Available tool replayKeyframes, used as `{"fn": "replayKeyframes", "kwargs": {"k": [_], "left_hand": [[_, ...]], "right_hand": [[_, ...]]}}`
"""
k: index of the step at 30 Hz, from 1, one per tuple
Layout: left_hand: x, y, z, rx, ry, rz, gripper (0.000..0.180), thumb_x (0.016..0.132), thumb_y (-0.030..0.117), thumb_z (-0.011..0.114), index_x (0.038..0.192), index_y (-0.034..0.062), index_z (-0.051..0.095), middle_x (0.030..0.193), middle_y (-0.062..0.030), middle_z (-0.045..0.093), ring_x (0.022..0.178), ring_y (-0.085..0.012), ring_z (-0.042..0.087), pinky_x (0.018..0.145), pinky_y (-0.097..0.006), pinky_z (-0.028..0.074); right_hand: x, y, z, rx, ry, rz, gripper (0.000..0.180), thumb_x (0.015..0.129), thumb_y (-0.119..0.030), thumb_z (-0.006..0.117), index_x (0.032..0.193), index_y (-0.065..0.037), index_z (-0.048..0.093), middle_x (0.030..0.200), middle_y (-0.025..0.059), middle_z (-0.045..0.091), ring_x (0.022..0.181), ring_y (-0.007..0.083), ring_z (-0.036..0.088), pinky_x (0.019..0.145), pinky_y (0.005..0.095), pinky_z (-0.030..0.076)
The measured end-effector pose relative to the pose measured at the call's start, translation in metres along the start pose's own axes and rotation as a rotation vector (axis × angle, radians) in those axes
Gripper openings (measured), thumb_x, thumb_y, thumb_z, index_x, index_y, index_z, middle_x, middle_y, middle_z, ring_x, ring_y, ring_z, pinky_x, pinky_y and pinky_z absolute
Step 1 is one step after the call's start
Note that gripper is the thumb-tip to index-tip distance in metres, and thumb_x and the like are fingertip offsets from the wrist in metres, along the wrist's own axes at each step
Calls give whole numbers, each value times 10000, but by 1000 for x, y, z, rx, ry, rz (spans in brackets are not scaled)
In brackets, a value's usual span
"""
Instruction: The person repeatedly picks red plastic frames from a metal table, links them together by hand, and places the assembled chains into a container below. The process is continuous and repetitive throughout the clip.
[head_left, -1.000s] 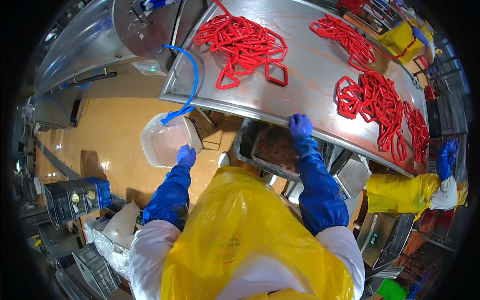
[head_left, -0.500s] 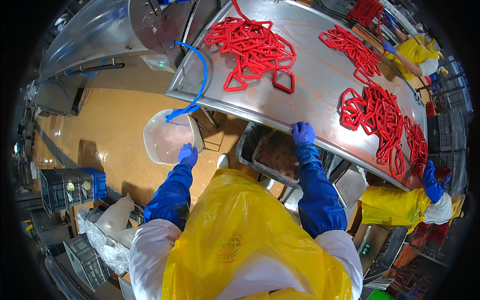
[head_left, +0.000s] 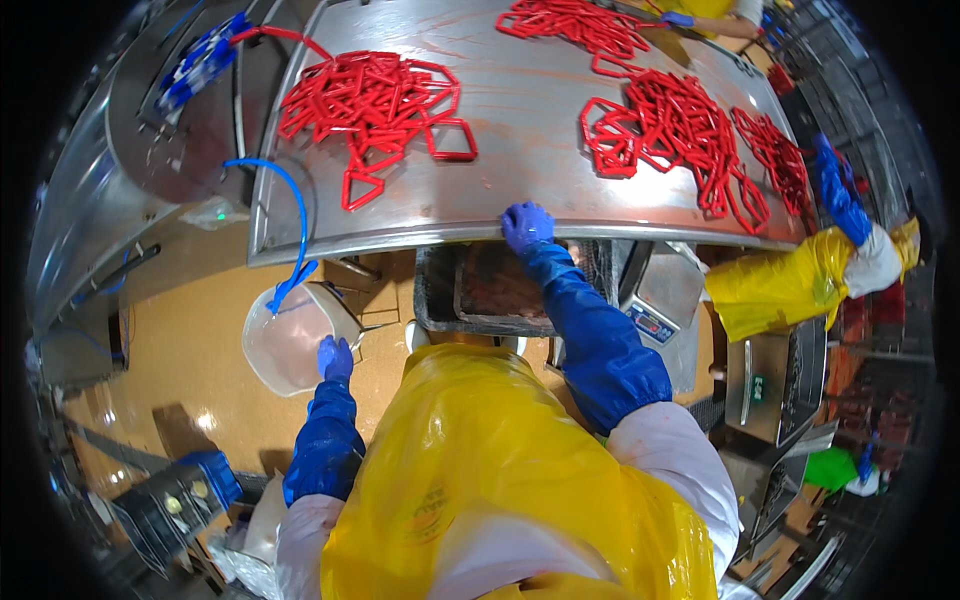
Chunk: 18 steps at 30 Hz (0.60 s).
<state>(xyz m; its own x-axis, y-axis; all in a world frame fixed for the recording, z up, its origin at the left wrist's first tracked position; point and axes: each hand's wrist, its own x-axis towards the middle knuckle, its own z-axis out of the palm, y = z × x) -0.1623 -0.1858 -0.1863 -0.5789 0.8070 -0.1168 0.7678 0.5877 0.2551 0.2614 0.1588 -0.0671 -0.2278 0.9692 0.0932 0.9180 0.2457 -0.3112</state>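
Note:
My left hand (head_left: 336,358), in a purple glove, is low beside the right rim of a whitish tub (head_left: 262,345) of pale pinkish liquid. Its fingers look apart and hold nothing; whether they touch the rim I cannot tell. My right hand (head_left: 527,226), gloved alike, is curled over the near edge of a steel table (head_left: 480,200). Red sausage links (head_left: 370,105) lie heaped on the table's left part, one strand running up to the machine. More red links (head_left: 680,140) are piled at the right. A blue hose (head_left: 301,215) hangs down into the tub.
Under the table edge stands a black crate (head_left: 435,290) with brownish-pink contents. To its right is a scale (head_left: 655,322). A co-worker in a yellow apron (head_left: 780,285) stands at the right; another's gloved hand (head_left: 678,19) is at the far side. A steel machine (head_left: 150,140) is left.
My view has turned, so the table lies straighter before me and farther left. My right hand stays on its edge. The left hand remains beside the tub, with its fingers looking looser.

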Motion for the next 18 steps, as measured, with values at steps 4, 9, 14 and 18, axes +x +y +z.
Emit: {"fn": "replayKeyframes", "kwargs": {"k": [4,9,14,18], "left_hand": [[9,8,-5,34,-29,19,361,928,298,573,1058,-36,623,1027,-262,645,986,-429,626,876,-503,491],[1,13,-6,16,-6,15,348,928,295,582,1029,-36,611,1011,-262,647,970,-432,628,852,-518,492],[9,0,-5,-58,20,88,368,931,290,571,1069,-49,615,1041,-272,647,995,-449,615,880,-513,481],[-7,-14,9,-121,-20,34,452,941,298,555,1208,-64,597,1156,-282,626,1105,-452,584,968,-506,449]], "right_hand": [[-3,2,-3,-5,35,18,228,910,-370,597,959,-176,706,1009,101,662,1012,335,617,867,520,462],[-7,2,-6,-3,42,6,227,907,-371,601,958,-174,703,1007,95,660,1017,327,610,870,517,461],[-8,-4,-18,21,-26,26,251,905,-374,585,954,-164,713,990,120,674,992,346,639,831,531,489],[-9,1,0,-31,120,-57,255,900,-393,585,922,-162,690,954,132,656,910,373,636,763,550,484]]}}
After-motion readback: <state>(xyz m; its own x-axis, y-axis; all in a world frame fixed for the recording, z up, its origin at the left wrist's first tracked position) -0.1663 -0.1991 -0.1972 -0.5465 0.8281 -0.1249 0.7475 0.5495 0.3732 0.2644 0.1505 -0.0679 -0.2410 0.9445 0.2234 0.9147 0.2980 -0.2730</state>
